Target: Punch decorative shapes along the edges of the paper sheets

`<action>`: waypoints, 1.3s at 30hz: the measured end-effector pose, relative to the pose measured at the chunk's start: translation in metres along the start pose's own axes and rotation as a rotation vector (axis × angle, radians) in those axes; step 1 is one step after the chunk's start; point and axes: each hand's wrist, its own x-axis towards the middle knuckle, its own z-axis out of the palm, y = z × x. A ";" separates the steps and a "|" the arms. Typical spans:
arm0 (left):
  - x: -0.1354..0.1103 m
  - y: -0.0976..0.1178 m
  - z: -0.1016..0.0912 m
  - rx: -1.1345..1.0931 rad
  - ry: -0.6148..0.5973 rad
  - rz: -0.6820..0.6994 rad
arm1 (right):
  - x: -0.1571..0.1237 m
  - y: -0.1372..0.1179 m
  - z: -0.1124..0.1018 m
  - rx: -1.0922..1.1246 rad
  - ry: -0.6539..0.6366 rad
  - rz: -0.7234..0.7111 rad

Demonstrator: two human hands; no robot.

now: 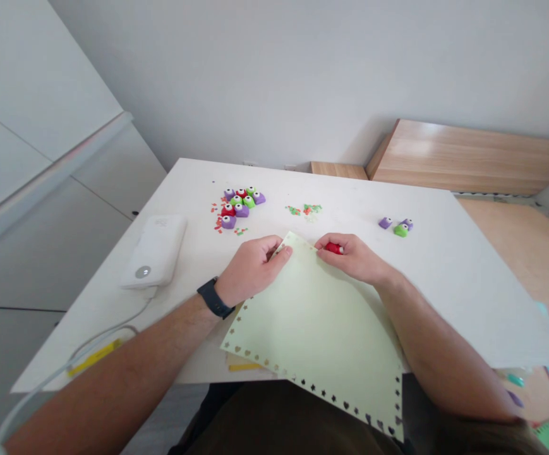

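Observation:
A pale green paper sheet (316, 322) lies on the white table (445, 265), its near edges punched with small shapes and its near corner hanging over the table's front edge. My left hand (253, 268) pinches the sheet at its far corner, fingers closed. My right hand (352, 256) is closed around a small red paper punch (333, 248) at the sheet's far edge. A dark watch (215, 297) sits on my left wrist.
A cluster of purple, green and red punches (242, 203) sits at the back left with paper bits around it. More confetti (306, 210) lies mid-table. Three small punches (397, 225) sit at right. A white power bank (155, 249) with a cable lies left. A wooden bench (473, 155) stands behind.

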 end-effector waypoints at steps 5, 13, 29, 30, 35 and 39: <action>0.000 -0.002 0.001 -0.044 -0.018 -0.013 | 0.000 0.000 0.000 -0.004 0.001 0.001; 0.000 -0.001 -0.001 -0.205 -0.053 -0.042 | 0.000 0.000 -0.001 -0.012 0.018 0.011; 0.005 0.012 0.010 -0.619 -0.208 -0.141 | -0.002 -0.009 0.013 -0.012 0.033 -0.090; 0.005 0.013 0.011 -0.618 -0.198 -0.144 | -0.002 -0.009 0.013 -0.013 0.036 -0.091; 0.006 0.011 0.013 -0.581 -0.165 -0.122 | -0.002 -0.009 0.014 -0.011 0.038 -0.086; 0.006 0.006 0.015 -0.511 -0.159 -0.122 | -0.002 -0.009 0.015 -0.046 0.042 -0.104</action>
